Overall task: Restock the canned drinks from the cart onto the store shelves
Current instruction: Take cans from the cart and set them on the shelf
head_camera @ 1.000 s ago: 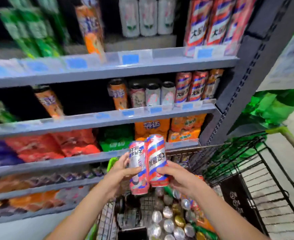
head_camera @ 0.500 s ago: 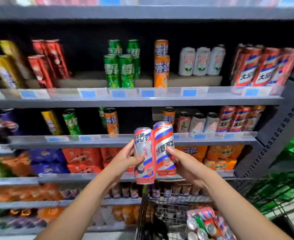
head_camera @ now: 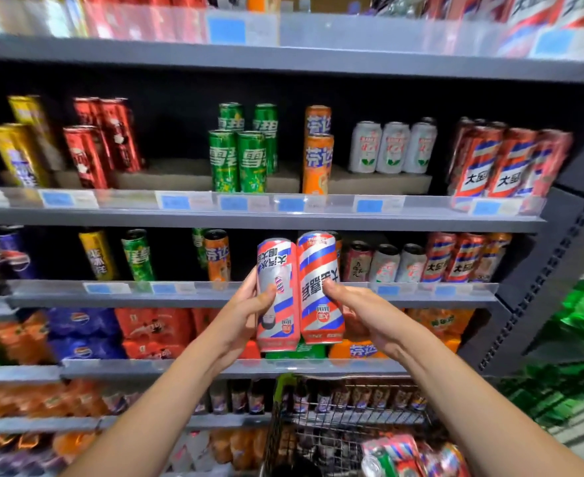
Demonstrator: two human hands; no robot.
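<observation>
Two tall red, white and blue striped cans stand side by side in front of the middle shelf (head_camera: pixel 249 295). My left hand (head_camera: pixel 246 318) grips the left can (head_camera: pixel 278 270), thumb across its front. My right hand (head_camera: pixel 363 315) grips the right can (head_camera: pixel 318 266) from the right side. Both cans are upright and touch each other. Matching striped cans (head_camera: pixel 456 259) stand at the right end of that shelf, and more of the same cans (head_camera: pixel 497 166) on the shelf above. The wire cart (head_camera: pixel 318 418) is below my arms with more cans (head_camera: pixel 404 456) in it.
The shelves hold green cans (head_camera: pixel 239 160), orange cans (head_camera: pixel 318 160), white cans (head_camera: pixel 394 146), red cans (head_camera: pixel 97 146) and yellow cans (head_camera: pixel 18 153). A dark upright post (head_camera: pixel 559 263) ends the shelving on the right. Multipacks fill the lower shelves.
My view has tilted up from the cart to the shelves. Both hands have lifted the two striped cans from over the cart to the height of the middle shelf.
</observation>
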